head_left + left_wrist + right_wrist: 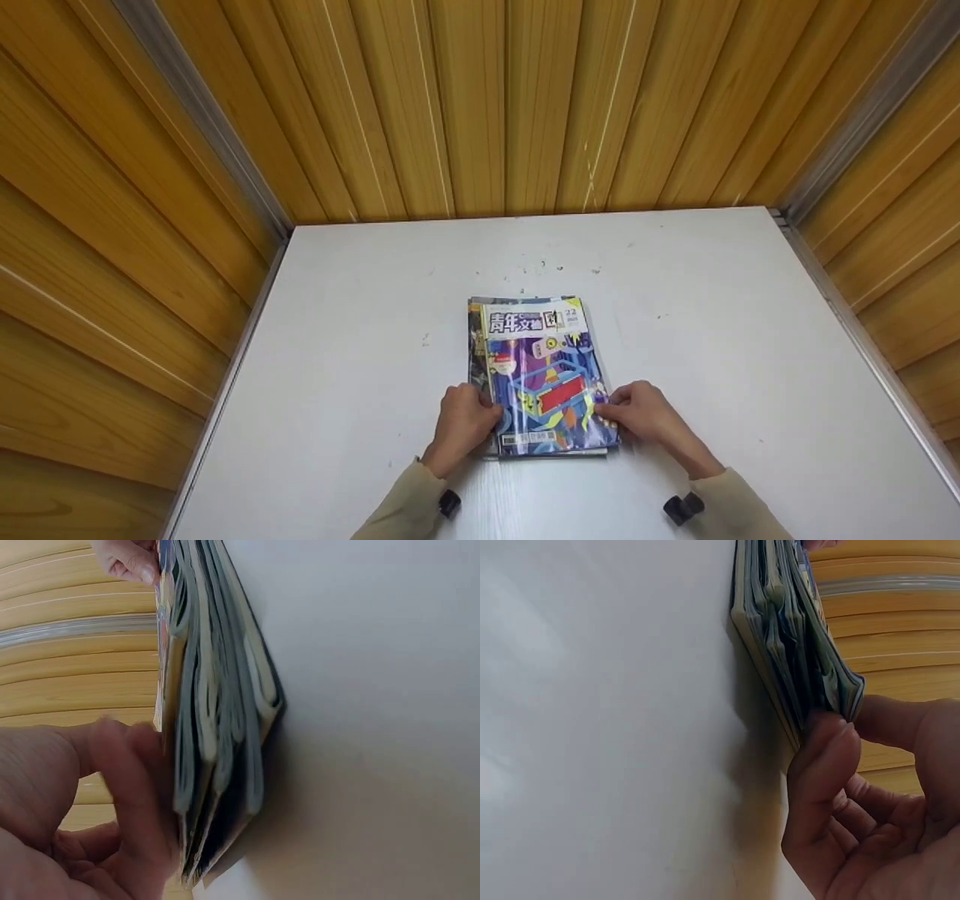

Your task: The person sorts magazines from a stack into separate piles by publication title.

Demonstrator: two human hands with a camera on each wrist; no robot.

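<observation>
A stack of magazines lies on the white table, its sides uneven. On top is a magazine (551,375) with a bright purple and blue cover, set slightly askew over the ones beneath. At its lower left edge my left hand (466,420) grips it, the thumb on the cover and the other fingers curled by the stack's side. My right hand (646,412) pinches the top magazine's lower right edge between thumb and fingers. In the right wrist view, a fingertip (832,742) goes under that magazine's corner. The lower magazines (225,690) show their page edges in the left wrist view.
The white table (360,315) has small dark marks and chips beyond the stack. Yellow wood-look panels (495,112) wall its back and both sides, with metal posts (217,127) at the corners. Black wrist devices (684,509) sit at both sleeves.
</observation>
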